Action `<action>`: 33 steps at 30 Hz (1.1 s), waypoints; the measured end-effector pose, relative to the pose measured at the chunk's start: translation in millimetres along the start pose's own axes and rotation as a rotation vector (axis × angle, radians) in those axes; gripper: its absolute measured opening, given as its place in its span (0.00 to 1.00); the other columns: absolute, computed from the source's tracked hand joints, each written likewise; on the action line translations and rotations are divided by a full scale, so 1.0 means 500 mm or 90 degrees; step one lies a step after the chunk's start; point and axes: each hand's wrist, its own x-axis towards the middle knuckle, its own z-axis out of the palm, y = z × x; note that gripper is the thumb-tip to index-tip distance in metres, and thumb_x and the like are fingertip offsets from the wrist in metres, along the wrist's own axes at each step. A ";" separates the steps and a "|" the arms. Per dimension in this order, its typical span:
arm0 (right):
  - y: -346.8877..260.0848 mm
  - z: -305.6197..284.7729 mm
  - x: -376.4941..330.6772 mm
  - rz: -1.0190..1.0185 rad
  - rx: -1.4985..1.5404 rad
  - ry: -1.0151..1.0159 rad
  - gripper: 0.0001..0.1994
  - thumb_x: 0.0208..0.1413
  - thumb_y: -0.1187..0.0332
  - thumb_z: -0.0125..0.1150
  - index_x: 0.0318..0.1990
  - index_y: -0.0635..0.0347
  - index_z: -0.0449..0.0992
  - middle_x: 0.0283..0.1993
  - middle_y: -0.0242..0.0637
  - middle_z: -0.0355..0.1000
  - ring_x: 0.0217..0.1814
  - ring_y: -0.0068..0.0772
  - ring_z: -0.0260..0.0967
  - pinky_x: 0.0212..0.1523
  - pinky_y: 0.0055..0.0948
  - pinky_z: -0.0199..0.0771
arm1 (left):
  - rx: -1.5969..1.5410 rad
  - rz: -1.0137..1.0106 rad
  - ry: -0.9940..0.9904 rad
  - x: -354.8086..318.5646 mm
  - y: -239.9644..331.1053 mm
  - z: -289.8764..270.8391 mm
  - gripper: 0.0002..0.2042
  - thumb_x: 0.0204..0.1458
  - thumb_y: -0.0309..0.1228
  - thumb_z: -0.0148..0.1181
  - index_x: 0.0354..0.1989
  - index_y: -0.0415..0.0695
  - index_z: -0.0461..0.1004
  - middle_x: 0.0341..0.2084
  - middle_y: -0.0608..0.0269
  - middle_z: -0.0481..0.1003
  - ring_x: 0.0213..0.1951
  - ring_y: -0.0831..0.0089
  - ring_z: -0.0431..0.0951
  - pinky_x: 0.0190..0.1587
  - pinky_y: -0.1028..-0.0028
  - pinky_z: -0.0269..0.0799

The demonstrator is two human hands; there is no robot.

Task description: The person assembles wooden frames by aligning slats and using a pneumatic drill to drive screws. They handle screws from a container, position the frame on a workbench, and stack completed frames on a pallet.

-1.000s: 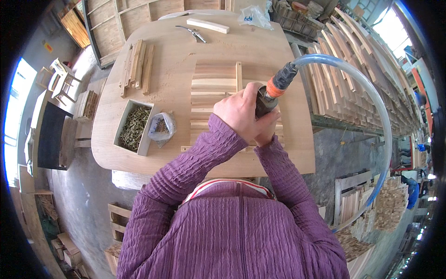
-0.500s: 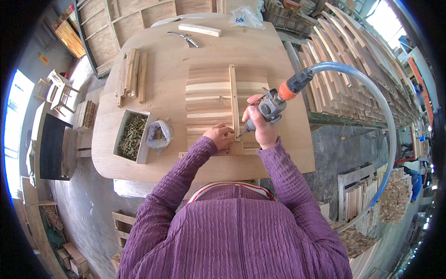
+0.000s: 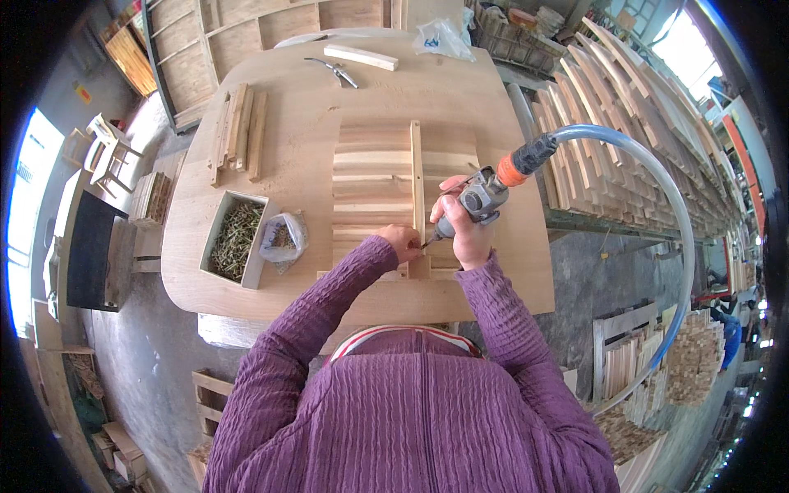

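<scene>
A grey air screwdriver (image 3: pixel 483 197) with an orange collar is gripped in my right hand (image 3: pixel 470 238). Its bit points down and left, to the near end of a narrow wooden strip (image 3: pixel 417 172). That strip lies across a panel of wooden slats (image 3: pixel 372 182) on the table. Beside the bit tip, my left hand (image 3: pixel 400 241) has its fingers pinched together at the strip. What those fingers hold, if anything, is too small to make out. A short wooden block (image 3: pixel 419 269) sits at the strip's near end.
On the table (image 3: pixel 304 107), a white box of screws (image 3: pixel 236 238) stands left, beside a plastic bag of small hardware (image 3: pixel 283 240). Loose wooden strips (image 3: pixel 241 131), an air blow gun (image 3: pixel 339 74) and a white bar (image 3: pixel 362 57) lie farther off. A clear hose (image 3: pixel 657 164) loops right, near stacked boards (image 3: pixel 625 123).
My left hand has shifted right, closing in on the bit tip with its fingers drawn together. My right hand still holds the air screwdriver, its bit now at the strip beside my left fingertips.
</scene>
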 end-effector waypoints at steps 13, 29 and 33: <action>0.003 -0.008 0.004 -0.003 0.029 0.016 0.10 0.45 0.72 0.58 0.35 0.65 0.67 0.22 0.31 0.66 0.21 0.21 0.65 0.23 0.21 0.67 | 0.028 0.107 0.058 0.022 -0.010 0.008 0.10 0.43 0.34 0.53 0.34 0.45 0.72 0.29 0.56 0.74 0.33 0.59 0.75 0.36 0.65 0.70; -0.057 -0.012 0.008 -0.218 0.073 -0.030 0.17 0.46 0.68 0.57 0.41 0.64 0.61 0.24 0.34 0.65 0.27 0.25 0.64 0.31 0.26 0.66 | -0.184 -0.053 0.218 0.043 0.050 -0.118 0.10 0.41 0.33 0.57 0.31 0.42 0.75 0.24 0.59 0.76 0.23 0.72 0.75 0.26 0.72 0.71; -0.088 -0.004 0.022 -0.394 0.075 -0.014 0.22 0.46 0.56 0.56 0.42 0.61 0.60 0.23 0.37 0.63 0.27 0.32 0.62 0.32 0.34 0.65 | -0.504 -0.029 0.363 0.034 0.082 -0.156 0.10 0.48 0.27 0.52 0.38 0.37 0.72 0.26 0.62 0.76 0.16 0.83 0.68 0.16 0.82 0.64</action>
